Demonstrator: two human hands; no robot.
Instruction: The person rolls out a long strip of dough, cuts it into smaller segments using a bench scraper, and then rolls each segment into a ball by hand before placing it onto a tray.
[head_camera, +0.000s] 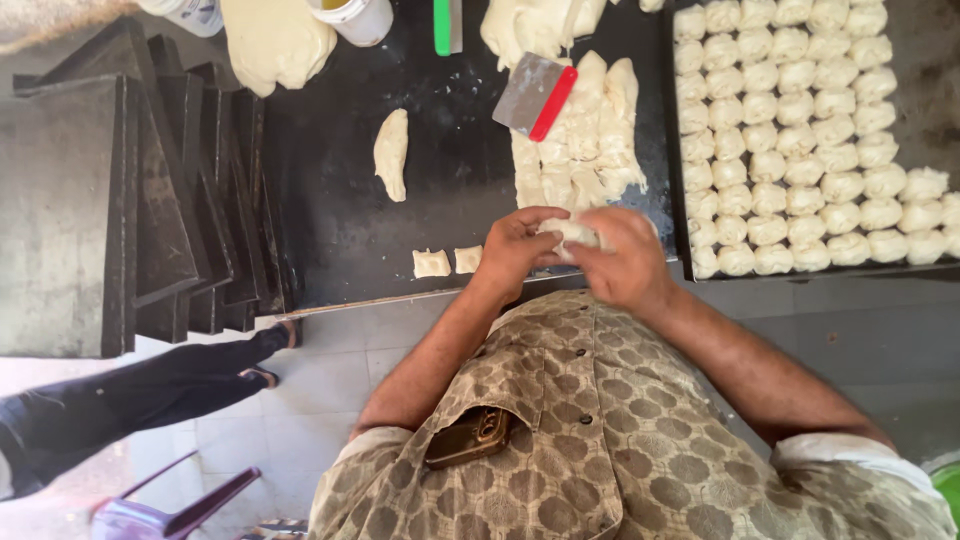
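Open dark counter (330, 215) left of the hands, broken only by a long dough strip (391, 153) and two small dough squares (446, 262). Blocked farther left by stacked black trays (130, 200), ahead by cut dough (580, 150) under a scraper (535, 96), rightward by a tray (678, 215) packed with dough balls (790, 130).

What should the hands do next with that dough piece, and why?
Probably set it on the tray. Both the left hand and right hand wrap one dough piece, and rows of shaped dough balls already sit there.
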